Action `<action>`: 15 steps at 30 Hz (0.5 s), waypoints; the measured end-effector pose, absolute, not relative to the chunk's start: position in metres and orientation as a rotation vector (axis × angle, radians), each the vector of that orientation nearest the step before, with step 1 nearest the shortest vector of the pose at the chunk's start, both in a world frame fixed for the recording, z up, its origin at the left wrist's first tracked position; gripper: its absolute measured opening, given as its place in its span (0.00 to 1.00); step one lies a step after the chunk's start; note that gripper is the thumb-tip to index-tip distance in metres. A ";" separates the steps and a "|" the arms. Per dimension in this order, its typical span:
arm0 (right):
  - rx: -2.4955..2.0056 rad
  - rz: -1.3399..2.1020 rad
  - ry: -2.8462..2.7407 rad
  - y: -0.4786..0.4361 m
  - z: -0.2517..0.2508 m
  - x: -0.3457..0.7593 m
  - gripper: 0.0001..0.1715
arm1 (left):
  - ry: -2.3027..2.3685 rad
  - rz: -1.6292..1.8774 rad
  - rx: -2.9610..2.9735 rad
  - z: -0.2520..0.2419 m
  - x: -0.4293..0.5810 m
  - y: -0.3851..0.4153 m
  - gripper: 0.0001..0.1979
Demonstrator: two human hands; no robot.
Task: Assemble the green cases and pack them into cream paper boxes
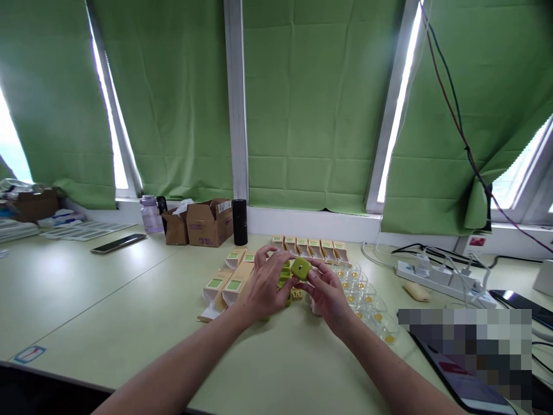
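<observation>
A small rounded green case (pixel 301 268) with a dark hole in its face is held up over the table. My right hand (pixel 330 294) grips it from the right between thumb and fingers. From the left, my left hand (pixel 268 282) curls in, its thumb tip at the case's lower left edge. Behind and below my hands, more green cases (pixel 285 275) stand partly hidden. A small yellow piece (pixel 296 294) lies under the held case. Clear plastic cups with yellow centres (pixel 368 300) sit in rows to the right. Open cardboard boxes with green labels (pixel 233 286) lie to the left.
More labelled boxes (pixel 309 248) line up at the back. A black bottle (pixel 239 222), a brown carton (pixel 209 223) and a purple bottle (pixel 151 214) stand back left. At right are a power strip (pixel 444 282) with cables and a tablet (pixel 458 369). A phone (pixel 118 243) lies left.
</observation>
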State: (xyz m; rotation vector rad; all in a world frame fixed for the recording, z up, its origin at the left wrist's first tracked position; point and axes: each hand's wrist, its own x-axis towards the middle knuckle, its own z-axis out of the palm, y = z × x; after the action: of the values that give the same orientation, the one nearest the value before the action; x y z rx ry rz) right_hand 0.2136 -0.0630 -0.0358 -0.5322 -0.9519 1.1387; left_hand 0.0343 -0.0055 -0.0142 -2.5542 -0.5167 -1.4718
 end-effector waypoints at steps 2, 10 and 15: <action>-0.539 1.124 -0.966 -0.062 -0.037 0.213 0.27 | -0.491 -1.435 -2.566 -0.014 0.036 -0.007 0.25; -0.640 0.974 -1.116 -0.059 -0.042 0.212 0.28 | -0.477 -1.333 -2.695 -0.019 0.041 -0.006 0.29; -0.787 0.725 -1.226 -0.056 -0.045 0.217 0.22 | -0.525 -1.471 -2.747 -0.017 0.041 -0.002 0.24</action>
State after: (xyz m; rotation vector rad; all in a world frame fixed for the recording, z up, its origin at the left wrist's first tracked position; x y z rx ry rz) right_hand 0.2170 -0.0559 -0.0453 -0.7873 -1.2264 0.7247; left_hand 0.0407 -0.0020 -0.0169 -2.7473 -0.5253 -1.4709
